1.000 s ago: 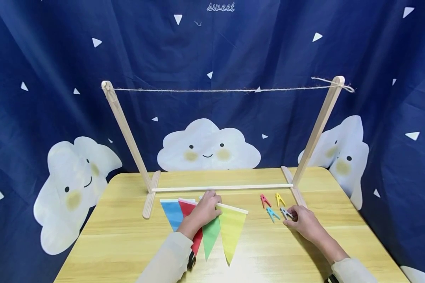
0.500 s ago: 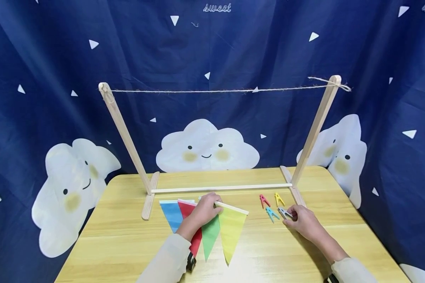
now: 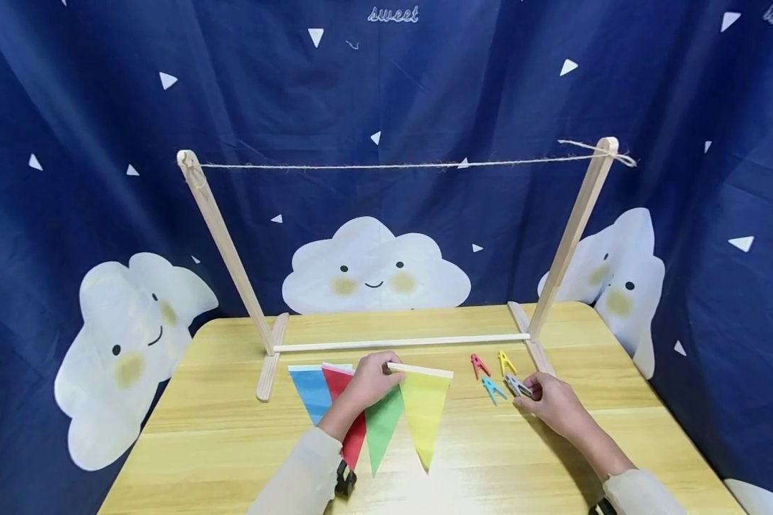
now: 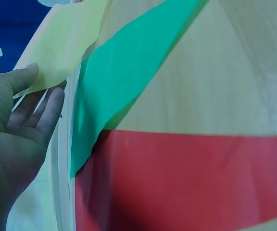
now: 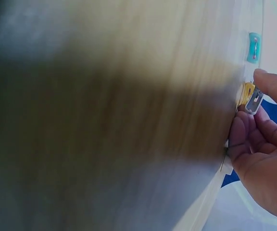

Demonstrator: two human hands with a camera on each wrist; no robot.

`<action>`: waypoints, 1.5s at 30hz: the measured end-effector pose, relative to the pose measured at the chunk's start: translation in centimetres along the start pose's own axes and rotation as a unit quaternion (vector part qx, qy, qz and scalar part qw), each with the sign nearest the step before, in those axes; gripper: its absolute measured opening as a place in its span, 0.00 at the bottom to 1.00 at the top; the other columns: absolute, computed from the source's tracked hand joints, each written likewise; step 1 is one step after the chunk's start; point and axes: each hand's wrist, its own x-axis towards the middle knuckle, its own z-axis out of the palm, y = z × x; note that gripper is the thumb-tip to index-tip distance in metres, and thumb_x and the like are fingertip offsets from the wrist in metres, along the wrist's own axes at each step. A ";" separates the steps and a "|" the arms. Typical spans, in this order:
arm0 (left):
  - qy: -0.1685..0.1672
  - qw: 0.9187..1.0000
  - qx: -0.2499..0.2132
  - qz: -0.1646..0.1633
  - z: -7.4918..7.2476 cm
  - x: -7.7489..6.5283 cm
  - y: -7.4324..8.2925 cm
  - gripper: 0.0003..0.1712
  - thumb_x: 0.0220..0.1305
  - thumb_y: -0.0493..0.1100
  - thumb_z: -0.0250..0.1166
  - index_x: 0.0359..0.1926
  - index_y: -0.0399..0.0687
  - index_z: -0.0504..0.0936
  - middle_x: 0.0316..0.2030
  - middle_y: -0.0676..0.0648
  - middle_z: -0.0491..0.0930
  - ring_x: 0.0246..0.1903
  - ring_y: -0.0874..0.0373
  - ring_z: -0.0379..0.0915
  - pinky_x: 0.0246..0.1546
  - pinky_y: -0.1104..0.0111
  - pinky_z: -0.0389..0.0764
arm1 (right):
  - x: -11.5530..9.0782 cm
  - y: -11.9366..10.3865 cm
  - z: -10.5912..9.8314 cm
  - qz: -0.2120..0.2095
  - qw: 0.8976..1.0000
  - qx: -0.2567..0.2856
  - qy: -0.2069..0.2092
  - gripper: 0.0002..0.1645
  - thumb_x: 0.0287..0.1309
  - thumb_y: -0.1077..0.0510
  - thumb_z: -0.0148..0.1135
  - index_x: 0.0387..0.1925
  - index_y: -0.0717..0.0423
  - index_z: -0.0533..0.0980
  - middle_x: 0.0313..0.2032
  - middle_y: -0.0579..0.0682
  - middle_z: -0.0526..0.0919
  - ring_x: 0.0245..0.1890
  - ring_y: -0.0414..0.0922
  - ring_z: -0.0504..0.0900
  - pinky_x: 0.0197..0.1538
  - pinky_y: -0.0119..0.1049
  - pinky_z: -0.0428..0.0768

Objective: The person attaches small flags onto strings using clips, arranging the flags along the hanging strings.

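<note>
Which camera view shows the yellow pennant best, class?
The head view: it shows the yellow pennant down to its tip, the left hand pinching one top corner. The left wrist view crops it at the top; the right wrist view shows none.

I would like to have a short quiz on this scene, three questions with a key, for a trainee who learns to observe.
1. Which colour of flag does the left hand pinch?
2. True or false: no flag hangs from the string.
3. Which clothespin does the right hand hold? A: the red one; B: the grey one; C: the blue one.

Key:
1. Yellow.
2. True.
3. B.
</note>
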 end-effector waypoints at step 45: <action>0.105 0.963 -0.249 -0.003 0.0 0.3 4.7 0.21 0.64 0.37 0.73 0.24 0.39 0.68 0.17 0.55 0.63 0.19 0.64 0.60 0.25 0.74 0.69 | 1.6 -2.8 -3.3 -0.118 0.982 0.025 0.147 0.13 0.54 0.67 0.74 0.42 0.62 0.82 0.34 0.51 0.83 0.32 0.33 0.80 0.37 0.33 0.85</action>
